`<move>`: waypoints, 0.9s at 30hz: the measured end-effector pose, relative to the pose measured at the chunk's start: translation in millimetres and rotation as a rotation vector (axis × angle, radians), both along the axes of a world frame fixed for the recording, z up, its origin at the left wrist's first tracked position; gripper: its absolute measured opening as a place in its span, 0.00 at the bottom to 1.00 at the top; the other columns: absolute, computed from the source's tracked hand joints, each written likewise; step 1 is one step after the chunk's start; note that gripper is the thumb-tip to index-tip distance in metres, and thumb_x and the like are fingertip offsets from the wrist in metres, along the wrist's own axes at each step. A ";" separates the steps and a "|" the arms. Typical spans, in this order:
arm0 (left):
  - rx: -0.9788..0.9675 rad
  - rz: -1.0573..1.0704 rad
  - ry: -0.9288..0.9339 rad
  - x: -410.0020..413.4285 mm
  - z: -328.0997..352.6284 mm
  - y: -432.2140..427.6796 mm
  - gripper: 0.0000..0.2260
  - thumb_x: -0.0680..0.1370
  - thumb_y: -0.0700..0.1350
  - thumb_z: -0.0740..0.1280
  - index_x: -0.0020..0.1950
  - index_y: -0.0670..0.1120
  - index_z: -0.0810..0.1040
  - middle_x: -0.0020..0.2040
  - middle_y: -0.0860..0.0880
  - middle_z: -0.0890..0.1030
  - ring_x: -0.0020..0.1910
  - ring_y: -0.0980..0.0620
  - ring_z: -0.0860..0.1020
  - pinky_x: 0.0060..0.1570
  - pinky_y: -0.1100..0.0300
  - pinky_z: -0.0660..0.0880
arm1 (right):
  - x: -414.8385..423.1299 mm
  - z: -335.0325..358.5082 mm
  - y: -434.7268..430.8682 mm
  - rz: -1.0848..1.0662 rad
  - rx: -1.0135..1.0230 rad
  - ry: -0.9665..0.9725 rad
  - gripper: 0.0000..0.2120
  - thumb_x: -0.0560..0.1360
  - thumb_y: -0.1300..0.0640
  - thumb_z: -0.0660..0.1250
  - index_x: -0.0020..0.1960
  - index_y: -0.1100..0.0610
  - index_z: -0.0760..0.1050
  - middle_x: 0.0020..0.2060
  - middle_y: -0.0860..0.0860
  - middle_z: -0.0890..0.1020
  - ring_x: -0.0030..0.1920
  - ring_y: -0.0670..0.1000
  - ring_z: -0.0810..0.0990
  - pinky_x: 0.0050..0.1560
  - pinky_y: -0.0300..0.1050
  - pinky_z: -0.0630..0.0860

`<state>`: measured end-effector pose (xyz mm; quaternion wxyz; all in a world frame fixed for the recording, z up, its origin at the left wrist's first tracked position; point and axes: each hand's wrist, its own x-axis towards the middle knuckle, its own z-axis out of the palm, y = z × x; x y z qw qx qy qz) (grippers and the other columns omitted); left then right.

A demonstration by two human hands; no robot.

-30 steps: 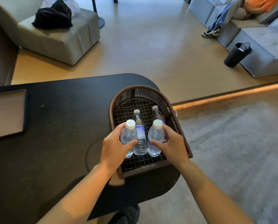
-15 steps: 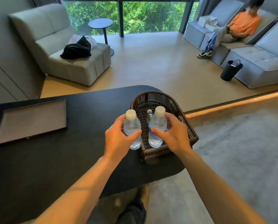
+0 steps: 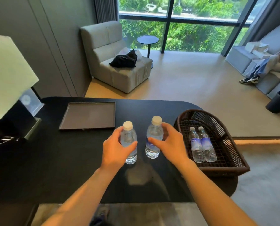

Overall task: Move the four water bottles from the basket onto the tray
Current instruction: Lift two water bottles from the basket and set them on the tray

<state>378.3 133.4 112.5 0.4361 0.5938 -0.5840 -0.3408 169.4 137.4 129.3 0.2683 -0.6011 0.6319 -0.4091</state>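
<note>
My left hand [image 3: 116,148] grips an upright clear water bottle [image 3: 128,136] with a white cap, held over the black table between basket and tray. My right hand [image 3: 172,144] grips a second upright bottle [image 3: 154,136] beside it. Two more bottles [image 3: 202,144] with blue labels lie side by side on the mesh floor of the brown wicker basket [image 3: 230,137] at the table's right end. The flat dark tray [image 3: 88,115] lies at the back of the table, left of and beyond both hands, with nothing on it.
The black table [image 3: 54,160] has a rounded right end. A lamp with a pale shade [image 3: 7,75] and a small clear stand [image 3: 30,101] occupy its left side. Beyond are a grey armchair [image 3: 119,62], a round side table [image 3: 147,40], a seated person [image 3: 266,66] and a black bin [image 3: 278,101].
Both hands have lifted a bottle each out of the basket and carried them leftward over the table. The view has swung left, bringing the tray closer to the centre.
</note>
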 end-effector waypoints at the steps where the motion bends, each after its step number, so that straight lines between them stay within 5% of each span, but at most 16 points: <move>1: -0.010 0.017 -0.007 16.4 -1.4 -7.0 0.31 0.70 0.45 0.81 0.70 0.53 0.75 0.62 0.52 0.83 0.61 0.52 0.81 0.60 0.49 0.81 | 15.7 -1.1 -9.8 0.009 0.008 0.004 0.30 0.71 0.51 0.81 0.69 0.51 0.74 0.62 0.48 0.83 0.60 0.47 0.82 0.63 0.47 0.80; 13: -0.037 0.140 -0.125 200.0 -25.5 -145.5 0.31 0.69 0.48 0.82 0.70 0.49 0.76 0.60 0.49 0.84 0.59 0.50 0.82 0.57 0.54 0.82 | 194.9 -34.3 -160.4 0.107 0.137 -0.048 0.29 0.69 0.54 0.83 0.63 0.42 0.72 0.54 0.37 0.81 0.55 0.43 0.82 0.57 0.39 0.79; 23: -0.033 0.175 -0.166 295.2 -70.2 -262.5 0.31 0.69 0.45 0.82 0.70 0.48 0.76 0.61 0.49 0.83 0.60 0.52 0.81 0.58 0.56 0.80 | 307.2 -84.9 -286.4 0.125 0.156 -0.052 0.29 0.68 0.56 0.83 0.64 0.50 0.74 0.56 0.45 0.83 0.57 0.45 0.83 0.58 0.39 0.80; 27: -0.020 0.198 -0.165 315.7 -90.1 -299.8 0.31 0.69 0.45 0.82 0.69 0.48 0.76 0.62 0.48 0.82 0.61 0.50 0.80 0.57 0.56 0.80 | 332.7 -100.7 -323.2 0.122 0.153 -0.022 0.30 0.69 0.55 0.83 0.64 0.46 0.72 0.55 0.39 0.80 0.57 0.43 0.81 0.53 0.28 0.76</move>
